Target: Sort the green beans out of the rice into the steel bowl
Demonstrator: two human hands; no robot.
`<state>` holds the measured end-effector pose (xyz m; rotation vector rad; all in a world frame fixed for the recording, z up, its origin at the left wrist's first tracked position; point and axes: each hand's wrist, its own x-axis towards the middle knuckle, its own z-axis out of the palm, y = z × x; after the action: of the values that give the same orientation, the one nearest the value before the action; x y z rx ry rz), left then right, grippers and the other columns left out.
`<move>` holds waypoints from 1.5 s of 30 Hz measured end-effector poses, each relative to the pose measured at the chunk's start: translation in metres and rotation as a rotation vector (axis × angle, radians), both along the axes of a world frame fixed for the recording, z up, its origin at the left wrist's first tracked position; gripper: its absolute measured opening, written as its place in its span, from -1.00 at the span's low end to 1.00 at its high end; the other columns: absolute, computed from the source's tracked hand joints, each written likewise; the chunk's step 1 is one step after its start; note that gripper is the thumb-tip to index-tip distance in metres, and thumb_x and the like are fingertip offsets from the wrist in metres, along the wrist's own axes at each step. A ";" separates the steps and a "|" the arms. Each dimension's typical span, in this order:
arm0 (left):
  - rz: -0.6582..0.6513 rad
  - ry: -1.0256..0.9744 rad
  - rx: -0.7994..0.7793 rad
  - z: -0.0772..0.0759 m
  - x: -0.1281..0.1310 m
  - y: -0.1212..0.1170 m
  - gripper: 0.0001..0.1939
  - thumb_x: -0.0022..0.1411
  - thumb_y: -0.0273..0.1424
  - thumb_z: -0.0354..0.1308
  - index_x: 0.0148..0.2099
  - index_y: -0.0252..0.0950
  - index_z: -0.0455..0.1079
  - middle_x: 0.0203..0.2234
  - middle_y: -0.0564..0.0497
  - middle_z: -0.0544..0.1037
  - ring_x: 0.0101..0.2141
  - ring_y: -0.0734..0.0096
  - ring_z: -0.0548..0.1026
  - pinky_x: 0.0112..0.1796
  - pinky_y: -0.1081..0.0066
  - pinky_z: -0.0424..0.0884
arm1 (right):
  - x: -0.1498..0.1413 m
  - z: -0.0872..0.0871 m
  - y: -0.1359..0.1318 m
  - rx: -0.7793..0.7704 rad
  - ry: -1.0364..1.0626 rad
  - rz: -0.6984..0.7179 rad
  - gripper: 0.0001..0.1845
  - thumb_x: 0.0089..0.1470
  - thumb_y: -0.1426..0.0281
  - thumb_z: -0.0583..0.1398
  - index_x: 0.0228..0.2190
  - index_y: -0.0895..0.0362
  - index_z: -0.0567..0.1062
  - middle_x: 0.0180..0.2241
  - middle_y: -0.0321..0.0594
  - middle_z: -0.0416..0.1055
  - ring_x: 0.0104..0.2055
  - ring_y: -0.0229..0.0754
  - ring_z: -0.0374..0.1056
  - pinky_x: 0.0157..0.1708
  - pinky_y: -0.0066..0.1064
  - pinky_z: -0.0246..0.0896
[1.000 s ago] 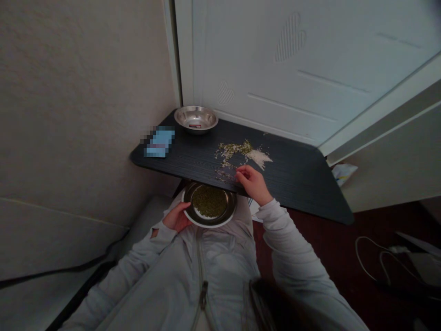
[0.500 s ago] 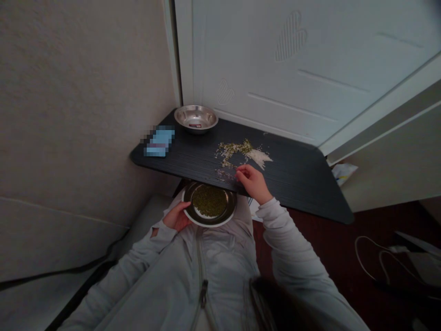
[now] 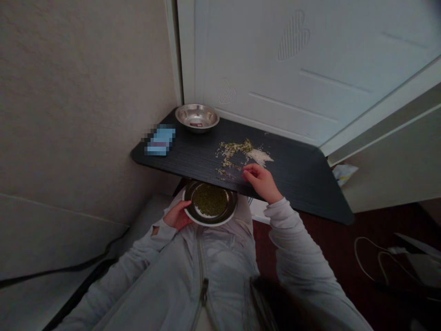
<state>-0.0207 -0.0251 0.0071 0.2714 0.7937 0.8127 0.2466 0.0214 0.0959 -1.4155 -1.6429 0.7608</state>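
Observation:
My left hand (image 3: pixel 177 215) grips the left rim of a metal bowl (image 3: pixel 211 224) on my lap, thumb over the edge. Small green beans (image 3: pixel 210 200), like mung beans, cover much of its bottom. Over the dark tabletop (image 3: pixel 299 188), my right hand (image 3: pixel 262 180) has its fingers curled and thumb and fingertips close together; whatever they may hold is too small to see. Just beyond those fingertips lies a scatter of mixed green and pale grains (image 3: pixel 231 149). To its right is a small heap of white grains (image 3: pixel 260 157), like rice.
An empty-looking metal bowl (image 3: pixel 198 110) with a dark red label inside stands at the table's back left. Left of it lies a blurred-out light blue item (image 3: pixel 161 141). A white door (image 3: pixel 248 55) closes off the back, a wall (image 3: pixel 86 92) the left. White cables (image 3: pixel 358 257) lie at lower right.
My right hand has shifted slightly to the right, away from the loose grains near the table's front edge. My left hand and the bowl stay in place.

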 end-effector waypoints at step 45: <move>0.024 0.033 -0.054 0.004 0.001 0.001 -0.59 0.12 -0.47 -0.02 0.03 -0.36 0.34 -0.38 -0.07 0.64 -0.08 0.16 0.47 0.00 0.17 0.29 | -0.006 -0.002 0.001 0.061 -0.130 -0.059 -0.83 -0.03 0.30 0.09 -0.41 0.13 0.41 -0.50 -0.26 0.41 -0.43 -0.20 0.34 -0.36 -0.36 0.21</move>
<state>-0.0195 -0.0238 0.0107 0.2280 0.8495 0.8098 0.2410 0.0225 0.0939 -1.4904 -1.7002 0.5906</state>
